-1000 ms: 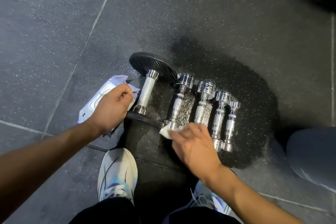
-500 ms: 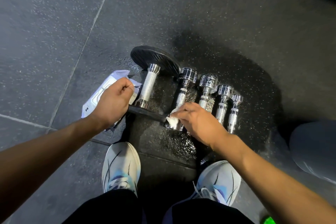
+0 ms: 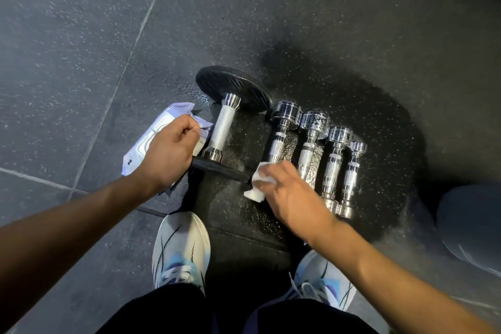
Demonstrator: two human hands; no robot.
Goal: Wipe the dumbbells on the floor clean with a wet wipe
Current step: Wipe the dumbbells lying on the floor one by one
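Head view: a white wet wipe (image 3: 257, 184) is gripped in the right hand (image 3: 291, 192) and pressed on the near end of a chrome dumbbell (image 3: 279, 141). The left hand (image 3: 168, 154) is closed on the near black plate (image 3: 217, 168) of the large dumbbell (image 3: 223, 127). A wipes pack (image 3: 151, 144) is seen under this hand. Three more chrome dumbbells (image 3: 333, 160) are laid side by side on the wet floor (image 3: 352, 35).

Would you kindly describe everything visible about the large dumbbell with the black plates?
The large dumbbell lies on the dark speckled floor, leftmost in the row and the biggest. It has a knurled metal handle with shiny flared collars and a flat black disc plate at each end. The left hand rests on the near plate's edge. The right hand holds a white wet wipe by that plate's other end.
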